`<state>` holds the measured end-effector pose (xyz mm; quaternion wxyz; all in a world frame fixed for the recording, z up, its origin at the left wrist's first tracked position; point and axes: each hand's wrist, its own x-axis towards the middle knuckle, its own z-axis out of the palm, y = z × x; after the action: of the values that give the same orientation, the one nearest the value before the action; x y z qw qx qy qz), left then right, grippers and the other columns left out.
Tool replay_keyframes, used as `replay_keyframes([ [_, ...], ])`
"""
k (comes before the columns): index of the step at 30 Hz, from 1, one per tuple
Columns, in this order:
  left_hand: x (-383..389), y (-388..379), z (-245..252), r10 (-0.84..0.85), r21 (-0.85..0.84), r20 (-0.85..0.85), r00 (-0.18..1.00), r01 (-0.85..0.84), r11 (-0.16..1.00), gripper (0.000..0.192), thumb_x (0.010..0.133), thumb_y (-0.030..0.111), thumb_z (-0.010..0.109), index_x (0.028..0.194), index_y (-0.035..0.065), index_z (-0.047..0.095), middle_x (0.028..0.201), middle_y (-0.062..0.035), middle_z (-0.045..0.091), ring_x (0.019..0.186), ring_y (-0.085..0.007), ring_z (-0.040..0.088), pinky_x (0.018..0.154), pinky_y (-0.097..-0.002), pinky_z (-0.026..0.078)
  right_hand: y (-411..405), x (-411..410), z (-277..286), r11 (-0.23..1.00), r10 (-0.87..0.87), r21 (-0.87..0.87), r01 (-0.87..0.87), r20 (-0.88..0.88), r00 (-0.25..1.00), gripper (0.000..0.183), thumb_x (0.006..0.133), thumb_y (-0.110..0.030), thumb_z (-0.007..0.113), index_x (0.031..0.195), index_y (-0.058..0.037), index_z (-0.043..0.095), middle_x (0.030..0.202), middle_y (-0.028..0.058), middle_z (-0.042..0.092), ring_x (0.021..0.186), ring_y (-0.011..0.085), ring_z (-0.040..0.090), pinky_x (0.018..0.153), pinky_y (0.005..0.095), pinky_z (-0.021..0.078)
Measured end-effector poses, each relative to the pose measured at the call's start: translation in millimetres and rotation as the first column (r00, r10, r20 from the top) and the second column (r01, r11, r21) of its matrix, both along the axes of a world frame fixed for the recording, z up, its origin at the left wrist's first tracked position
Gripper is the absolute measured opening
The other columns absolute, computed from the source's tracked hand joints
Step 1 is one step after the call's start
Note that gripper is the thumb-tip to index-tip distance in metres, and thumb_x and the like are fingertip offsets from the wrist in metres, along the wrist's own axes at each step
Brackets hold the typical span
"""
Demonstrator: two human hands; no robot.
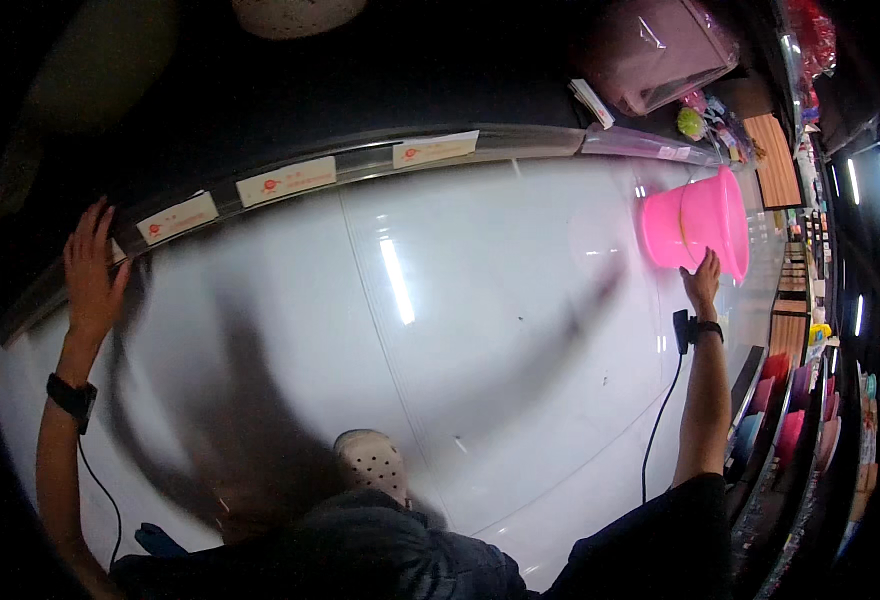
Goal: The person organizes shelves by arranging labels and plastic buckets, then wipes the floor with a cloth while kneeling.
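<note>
My left hand [93,274] is spread over the dark shelf edge at the left, beside a label strip with price cards [177,217]. Its fingers are apart with nothing between them. At the right, my right hand [702,283] meets the side of a bright pink plastic bucket [669,225], thumb and fingers overlapping its wall. A thin yellowish handle [684,214] lies along the bucket's side. Whether the fingers grip the bucket or only touch it is hidden. The bucket's mouth faces the upper part of the room.
A glossy white floor [470,300] reflects ceiling lights. A dark shelf with a clear label rail [530,141] curves across the front. A pink wrapped package [657,52] sits on it. Shelves with colourful basins [791,435] stand at right. My perforated clog [371,461] is below.
</note>
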<state>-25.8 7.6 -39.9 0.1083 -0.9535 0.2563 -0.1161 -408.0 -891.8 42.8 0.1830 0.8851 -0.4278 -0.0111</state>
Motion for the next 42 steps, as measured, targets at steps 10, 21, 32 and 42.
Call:
replay_keyframes([
  [10, 19, 22, -20, -0.109, 0.019, 0.052, 0.993, 0.108, 0.994, 0.063, 0.087, 0.02, 0.056, 0.144, 0.0075, 0.029, 0.152, -0.0111, 0.023, 0.141, -0.0304, 0.021, 0.115, -0.05, 0.015, -104, 2, 40, 0.997, -0.057, -0.037, 0.065, 0.197, 0.979, 0.1, 0.073, -0.032, 0.077, 0.146, -0.0008, 0.017, 0.147, 0.0233, 0.029, 0.137, 0.0385, 0.025, 0.112, 0.0447, 0.0276],
  [21, 13, 31, -16, -0.09, -0.016, 0.057, 0.994, 0.091, 0.996, 0.066, 0.078, 0.01, 0.064, 0.138, 0.0057, 0.035, 0.148, -0.0145, 0.029, 0.138, -0.0315, 0.025, 0.114, -0.0475, 0.019, -42, 19, 2, 0.979, 0.157, -0.16, -0.129, 0.177, 0.972, 0.039, 0.089, -0.034, 0.057, 0.104, 0.0016, 0.056, 0.093, 0.0253, 0.059, 0.085, 0.0396, 0.058, 0.07, 0.05, 0.0445],
  [32, -2, -27, 25, -0.276, -0.109, -0.128, 0.953, 0.263, 0.959, 0.086, 0.075, 0.021, 0.075, 0.143, 0.0129, 0.023, 0.151, -0.0144, 0.019, 0.14, -0.0313, 0.02, 0.112, -0.0496, 0.019, 147, -15, 43, 0.943, 0.258, -0.294, -0.157, 0.345, 0.902, 0.022, 0.078, -0.001, 0.059, 0.1, -0.0022, 0.058, 0.09, 0.017, 0.059, 0.082, 0.0374, 0.058, 0.068, 0.0449, 0.045],
  [42, -37, -132, 68, -0.851, -0.283, 0.059, 0.521, 0.827, 0.487, 0.078, 0.078, 0.037, 0.074, 0.143, 0.0322, 0.032, 0.156, -0.0077, 0.015, 0.142, -0.031, 0.016, 0.111, -0.0525, 0.024, 341, -23, 151, 0.765, 0.638, -0.456, -0.455, 0.442, 0.63, 0.025, 0.084, -0.005, 0.066, 0.106, 0.0026, 0.058, 0.092, 0.0162, 0.06, 0.085, 0.0343, 0.061, 0.07, 0.0423, 0.0489],
])
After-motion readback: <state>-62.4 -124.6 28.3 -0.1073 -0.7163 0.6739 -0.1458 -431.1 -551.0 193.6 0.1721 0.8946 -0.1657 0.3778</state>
